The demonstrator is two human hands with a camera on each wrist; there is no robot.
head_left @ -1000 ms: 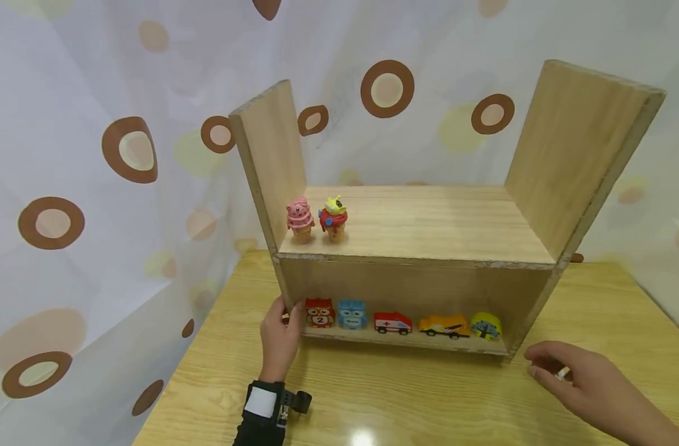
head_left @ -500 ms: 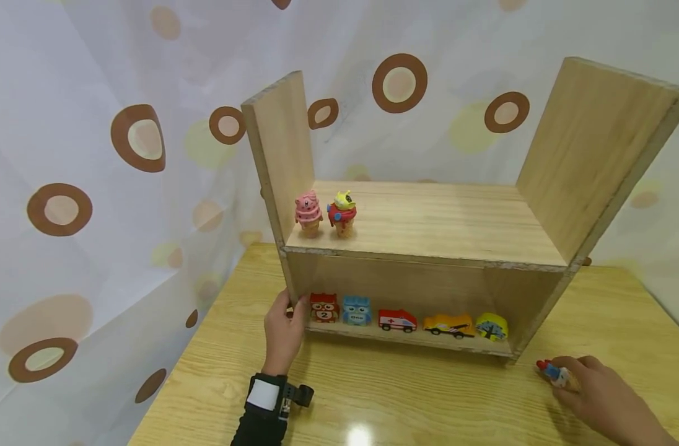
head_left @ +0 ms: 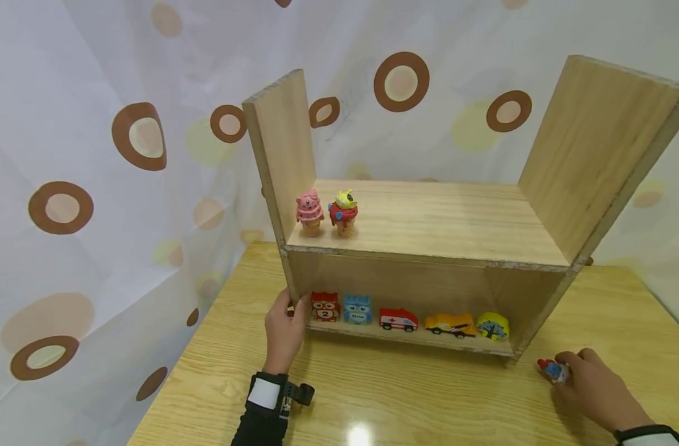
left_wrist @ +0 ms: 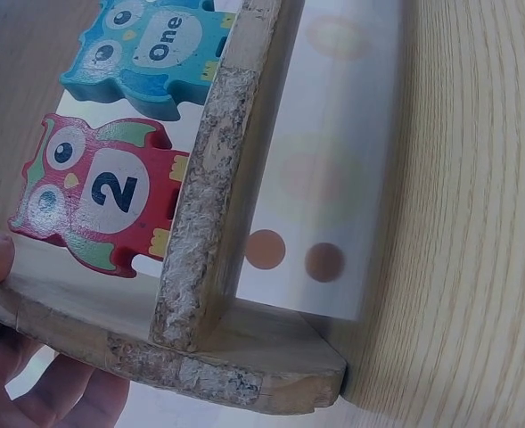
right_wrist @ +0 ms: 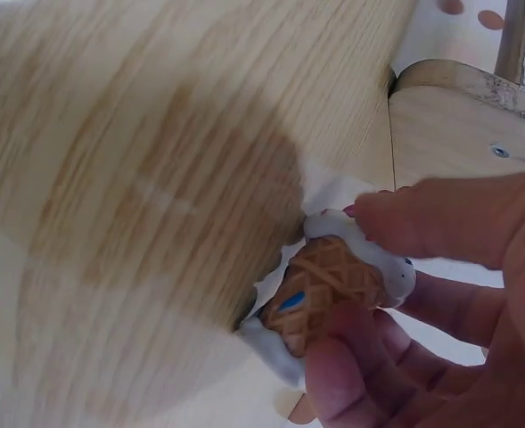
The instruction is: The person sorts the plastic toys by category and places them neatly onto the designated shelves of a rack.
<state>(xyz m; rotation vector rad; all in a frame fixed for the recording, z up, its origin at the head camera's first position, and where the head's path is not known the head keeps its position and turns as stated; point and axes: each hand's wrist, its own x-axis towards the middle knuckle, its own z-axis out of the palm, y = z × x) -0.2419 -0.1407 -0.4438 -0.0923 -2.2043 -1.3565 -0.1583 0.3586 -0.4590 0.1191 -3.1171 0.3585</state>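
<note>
My left hand [head_left: 284, 331] grips the lower left side panel of a wooden shelf [head_left: 429, 217], thumb inside and fingers outside. Close to that thumb stands a red owl block [left_wrist: 102, 192] marked 2, with a blue owl block [left_wrist: 146, 49] beside it. Right of the shelf, my right hand [head_left: 596, 387] pinches a small ice cream cone toy [right_wrist: 324, 285] low over the table. Its waffle cone and white drips show in the right wrist view; its red and blue top [head_left: 551, 368] points towards the shelf in the head view.
On the upper board stand a pink ice cream toy [head_left: 310, 214] and a red-and-yellow one [head_left: 344, 214]. Along the lower board are a red ambulance [head_left: 398, 319], an orange truck [head_left: 450, 324] and a yellow tree block [head_left: 492, 326]. The wooden table [head_left: 417, 396] lies beneath; a patterned cloth [head_left: 83, 260] hangs behind.
The right hand has turned, bringing the cone toy into sight, and has since shifted slightly with the toy still pinched. The left hand keeps its grip on the panel. The head view has shifted slightly.
</note>
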